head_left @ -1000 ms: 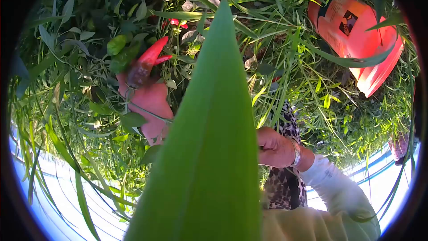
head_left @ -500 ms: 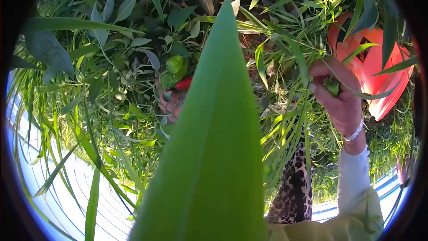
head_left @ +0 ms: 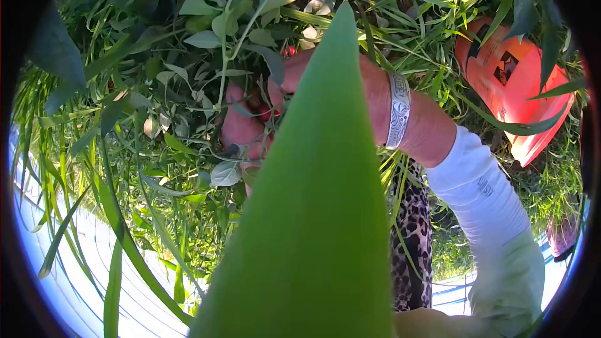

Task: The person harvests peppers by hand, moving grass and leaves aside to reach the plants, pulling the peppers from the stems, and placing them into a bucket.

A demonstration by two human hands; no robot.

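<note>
A large green leaf (head_left: 300,213) close to the camera covers the middle of the view and hides much of both hands. My left hand (head_left: 241,128) is among the pepper plant's leaves, its fingers curled around a red pepper (head_left: 265,111). My right hand (head_left: 370,91), with a wide silver bracelet (head_left: 399,111) at the wrist, reaches across from the right. Its visible fingers are beside the left hand and the red pepper. The leaf covers the rest of it, so its grip is hidden. Another small red pepper (head_left: 288,51) shows among the foliage just above.
A bright orange-red plastic container (head_left: 532,81) with a dark label lies tilted in the grass at the upper right. Long grass blades (head_left: 119,213) hang on the left over pale sheeting (head_left: 81,275). A leopard-print trouser leg (head_left: 413,231) is below my right arm.
My right hand has moved left from beside the container to my left hand. The green pepper it held is out of sight. Green peppers at my left hand no longer show.
</note>
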